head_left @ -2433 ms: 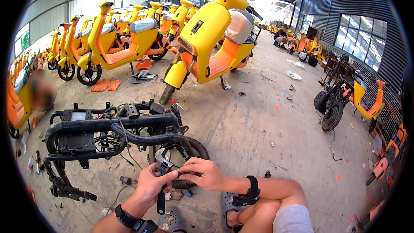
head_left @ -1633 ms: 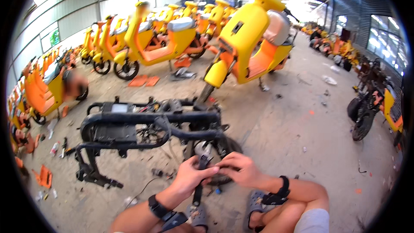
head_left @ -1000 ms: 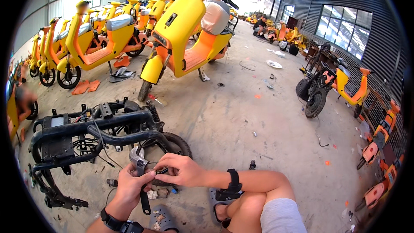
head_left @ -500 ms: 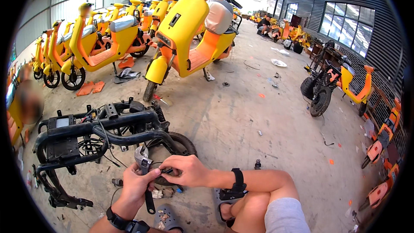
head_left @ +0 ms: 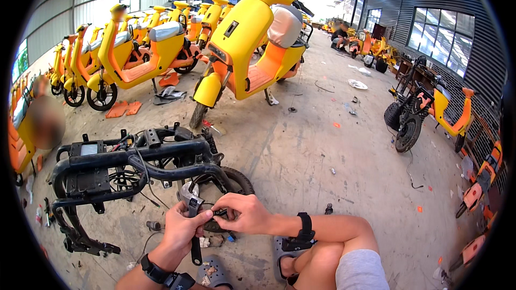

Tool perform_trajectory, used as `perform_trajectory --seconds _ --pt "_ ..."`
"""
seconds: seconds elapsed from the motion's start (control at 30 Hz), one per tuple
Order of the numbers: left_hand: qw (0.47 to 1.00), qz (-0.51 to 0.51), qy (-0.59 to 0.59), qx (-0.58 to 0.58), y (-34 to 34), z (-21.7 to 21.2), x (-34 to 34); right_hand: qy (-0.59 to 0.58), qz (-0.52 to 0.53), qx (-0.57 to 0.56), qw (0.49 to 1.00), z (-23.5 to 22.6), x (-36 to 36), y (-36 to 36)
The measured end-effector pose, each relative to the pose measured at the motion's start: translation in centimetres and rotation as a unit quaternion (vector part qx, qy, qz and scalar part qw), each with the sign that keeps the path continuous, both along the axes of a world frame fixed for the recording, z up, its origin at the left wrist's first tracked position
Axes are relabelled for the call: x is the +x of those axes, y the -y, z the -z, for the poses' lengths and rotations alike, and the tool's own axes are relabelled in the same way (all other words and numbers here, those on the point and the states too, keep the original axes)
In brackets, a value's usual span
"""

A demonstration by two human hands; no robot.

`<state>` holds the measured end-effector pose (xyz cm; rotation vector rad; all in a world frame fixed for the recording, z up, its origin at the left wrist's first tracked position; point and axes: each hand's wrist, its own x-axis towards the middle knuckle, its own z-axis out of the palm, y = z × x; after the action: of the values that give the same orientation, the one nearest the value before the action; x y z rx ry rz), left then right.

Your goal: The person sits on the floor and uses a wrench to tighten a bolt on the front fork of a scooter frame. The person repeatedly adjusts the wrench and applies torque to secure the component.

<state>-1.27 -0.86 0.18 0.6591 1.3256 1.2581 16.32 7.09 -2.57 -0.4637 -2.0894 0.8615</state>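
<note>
My left hand (head_left: 183, 226) is closed round an adjustable wrench (head_left: 196, 247), its jaws up and its handle pointing down past the palm. Between the fingertips of my right hand (head_left: 244, 214) is a small black piece (head_left: 220, 212); its kind is too small to make out. My left thumb tip meets it, so both hands are nearly touching. Just beyond them a stripped black scooter frame (head_left: 161, 167) lies on the floor, with loose cables (head_left: 124, 178) inside it. Its wheel (head_left: 242, 181) is partly hidden behind my right hand.
A yellow scooter (head_left: 231, 48) stands ahead, with rows of others (head_left: 142, 56) at the left. A partly stripped scooter (head_left: 408, 129) is at the right, near a dark wall. A person (head_left: 339, 33) crouches far off. Orange panels (head_left: 123, 109) and scraps lie on the concrete floor (head_left: 306, 166).
The whole view has shifted slightly, so the scene sits a little further right and lower. Both hands keep their hold, close together; the wrench stays upright.
</note>
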Motion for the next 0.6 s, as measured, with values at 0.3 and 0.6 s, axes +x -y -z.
perform_trajectory --seconds 0.3,0.6 --pt "1.0 -0.002 -0.005 0.011 -0.1 -0.29 0.05 -0.002 0.016 -0.001 1.0 -0.33 -0.13 0.01" --pt "1.0 -0.003 -0.002 0.025 -0.14 -0.03 0.03 0.02 0.039 -0.019 0.999 -0.76 -0.19 0.32"
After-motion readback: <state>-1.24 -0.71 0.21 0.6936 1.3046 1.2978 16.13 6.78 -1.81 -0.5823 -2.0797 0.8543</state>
